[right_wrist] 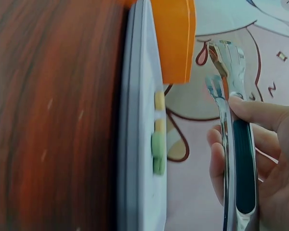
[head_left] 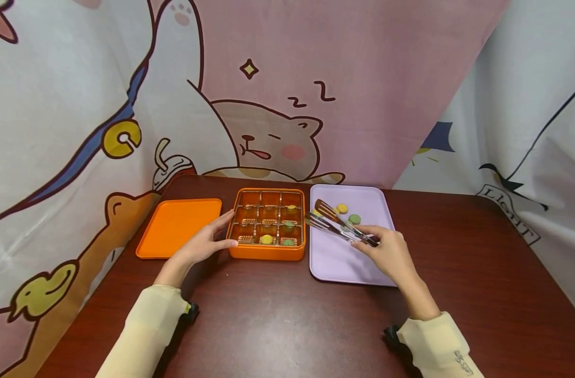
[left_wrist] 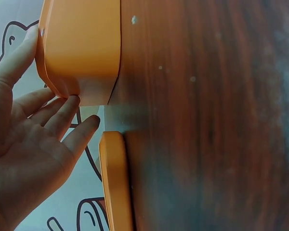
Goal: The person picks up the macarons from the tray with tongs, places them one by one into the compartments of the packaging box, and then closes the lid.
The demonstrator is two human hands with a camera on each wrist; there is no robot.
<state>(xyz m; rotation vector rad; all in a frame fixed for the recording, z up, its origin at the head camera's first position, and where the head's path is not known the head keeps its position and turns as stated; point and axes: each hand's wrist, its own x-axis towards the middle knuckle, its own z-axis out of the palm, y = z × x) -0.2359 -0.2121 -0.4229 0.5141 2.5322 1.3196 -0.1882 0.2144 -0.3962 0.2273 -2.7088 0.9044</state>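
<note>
My left hand (head_left: pixel 203 242) rests against the left side of an orange box (head_left: pixel 267 253), thumb at its near corner and fingers loosely extended along the side. A clear divided insert lines the box; it holds a yellow macaron (head_left: pixel 267 239) in the front middle compartment, with green macarons (head_left: pixel 289 242) and another yellow one down the right column. Metal tongs (right_wrist: pixel 244 163) with dark handle inlays are held in my right hand (head_left: pixel 385 249) above a lilac tray (head_left: pixel 332 265). Their fork-like tips stand apart and grip nothing. Yellow macarons (head_left: pixel 342 208) and green macarons (right_wrist: pixel 158 151) lie on the tray.
An orange lid (head_left: pixel 183 226) lies flat to the left of the box. Box, lid and tray stand on a dark brown wooden table (head_left: pixel 278 320). Behind the table hangs a cloth printed with cartoon animals (head_left: pixel 268 142).
</note>
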